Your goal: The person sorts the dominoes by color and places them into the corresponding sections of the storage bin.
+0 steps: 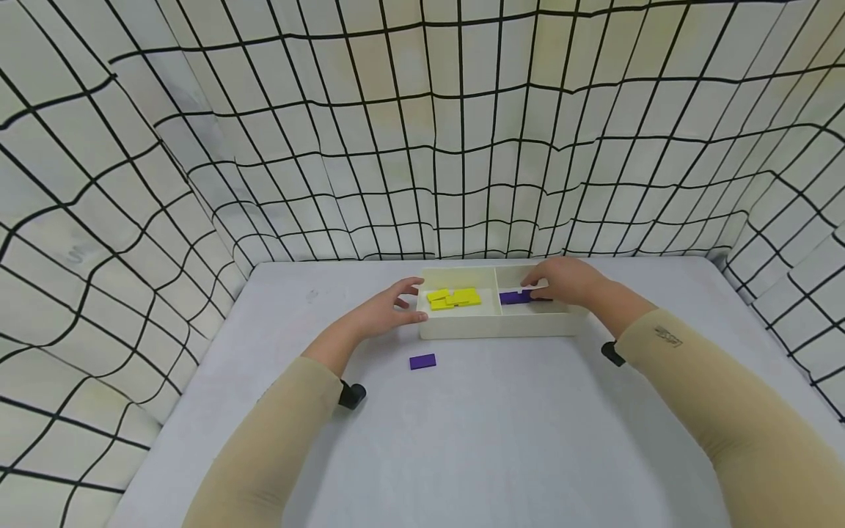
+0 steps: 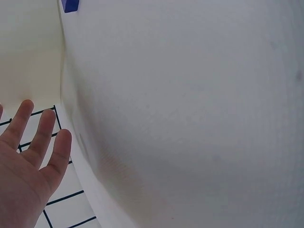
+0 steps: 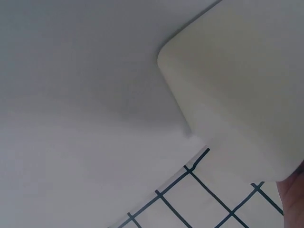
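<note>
A long white two-compartment box (image 1: pixel 462 327) stands toward the far side of the table. Several flat yellow blocks (image 1: pixel 465 297) lie in its left compartment, and dark purple blocks (image 1: pixel 513 298) are in the right one. My left hand (image 1: pixel 379 312) is at the box's left end, its fingers spread and loosely extended, with fingertips right at the wall. My right hand (image 1: pixel 571 282) reaches over the right end, thumb and fingertips down by the purple blocks; I cannot tell whether it pinches one. A single purple block (image 1: pixel 422 361) lies on the table in front of the box.
The white-covered table (image 1: pixel 502 433) extends toward me from the box. Pale walls with a black grid net (image 1: pixel 462 150) rise behind and along both sides of it. A dark wrist strap (image 1: pixel 352 395) shows at the left sleeve, another dark piece (image 1: pixel 612 353) at the right.
</note>
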Motion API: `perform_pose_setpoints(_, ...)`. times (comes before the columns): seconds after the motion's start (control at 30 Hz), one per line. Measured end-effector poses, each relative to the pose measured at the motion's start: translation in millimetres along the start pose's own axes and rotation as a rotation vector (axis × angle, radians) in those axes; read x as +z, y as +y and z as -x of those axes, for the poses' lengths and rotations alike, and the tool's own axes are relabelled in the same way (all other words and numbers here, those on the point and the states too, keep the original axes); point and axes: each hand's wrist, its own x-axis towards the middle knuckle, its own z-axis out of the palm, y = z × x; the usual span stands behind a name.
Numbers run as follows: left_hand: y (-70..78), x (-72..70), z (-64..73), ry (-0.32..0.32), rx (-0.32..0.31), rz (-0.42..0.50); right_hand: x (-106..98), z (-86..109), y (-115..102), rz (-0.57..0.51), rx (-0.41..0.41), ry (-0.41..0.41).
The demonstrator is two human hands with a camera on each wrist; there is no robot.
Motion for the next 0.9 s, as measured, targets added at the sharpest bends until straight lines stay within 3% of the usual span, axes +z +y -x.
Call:
perform_pose_setpoints(0.37,1.2,-1.3,1.0,0.002,0.002,0.000,-4,18.4,-4,-0.001,-0.088,0.058)
perform_pose_setpoints(0.9,0.6,0.6,1.0,0.004,0.003,-0.002,-10,55.8,-34,-0.058,-0.172,0.159)
